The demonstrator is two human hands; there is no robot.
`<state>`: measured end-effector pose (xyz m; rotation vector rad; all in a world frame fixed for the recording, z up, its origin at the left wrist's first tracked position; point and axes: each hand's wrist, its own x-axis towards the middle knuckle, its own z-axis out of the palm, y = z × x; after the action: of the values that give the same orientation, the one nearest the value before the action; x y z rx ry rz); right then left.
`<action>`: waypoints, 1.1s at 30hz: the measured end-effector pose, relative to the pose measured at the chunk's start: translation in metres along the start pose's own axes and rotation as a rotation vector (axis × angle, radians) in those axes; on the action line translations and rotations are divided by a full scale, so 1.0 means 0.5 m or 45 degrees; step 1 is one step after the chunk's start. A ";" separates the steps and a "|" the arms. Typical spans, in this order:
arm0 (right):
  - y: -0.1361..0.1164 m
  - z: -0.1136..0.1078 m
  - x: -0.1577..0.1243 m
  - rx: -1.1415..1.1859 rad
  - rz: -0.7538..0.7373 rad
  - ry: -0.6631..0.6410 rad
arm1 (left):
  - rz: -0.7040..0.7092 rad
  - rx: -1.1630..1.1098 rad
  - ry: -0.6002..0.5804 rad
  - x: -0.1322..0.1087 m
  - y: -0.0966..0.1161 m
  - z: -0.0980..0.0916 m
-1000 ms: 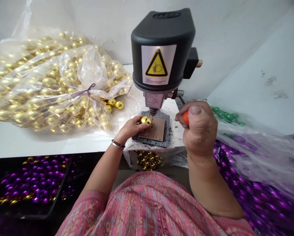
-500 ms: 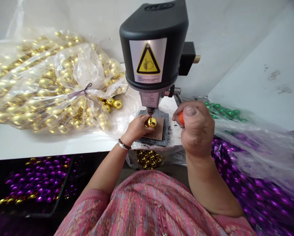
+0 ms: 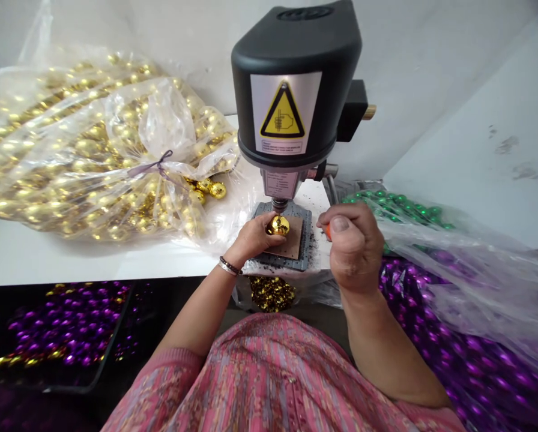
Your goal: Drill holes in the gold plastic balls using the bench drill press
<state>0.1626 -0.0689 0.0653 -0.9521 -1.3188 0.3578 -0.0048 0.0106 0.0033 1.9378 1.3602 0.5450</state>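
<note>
Between the thumb and fingers of my left hand (image 3: pixel 254 237) is a shiny gold ball (image 3: pixel 280 225), held on a brown board (image 3: pixel 291 243). That board lies on the grey base (image 3: pixel 305 240) of a black bench drill press (image 3: pixel 296 66). The drill's chuck (image 3: pixel 279 205) is directly above the ball; whether the bit touches it I cannot tell. My right hand (image 3: pixel 354 246) is wrapped round the orange knob (image 3: pixel 328 231) of the press's lever, most of the knob hidden by the fingers.
A tied clear bag of gold balls (image 3: pixel 93 156) fills the left of the white table (image 3: pixel 71 261). Dark shavings surround the base. Below sit purple balls (image 3: pixel 71 327) in a black bin and gold pieces (image 3: pixel 272 294). At right are green balls (image 3: pixel 399 204) and bagged purple balls (image 3: pixel 453 354).
My right hand has moved lower with the lever knob. My left hand keeps the gold ball under the chuck. The view has shifted slightly.
</note>
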 end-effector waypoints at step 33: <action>-0.068 0.026 0.068 0.183 0.260 0.220 | 0.263 -0.058 -0.145 -0.123 -0.028 -0.029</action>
<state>0.1499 -0.0599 0.1123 -0.9762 -1.0281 0.5088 -0.0457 -0.0392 0.0056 2.0522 1.0749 0.5491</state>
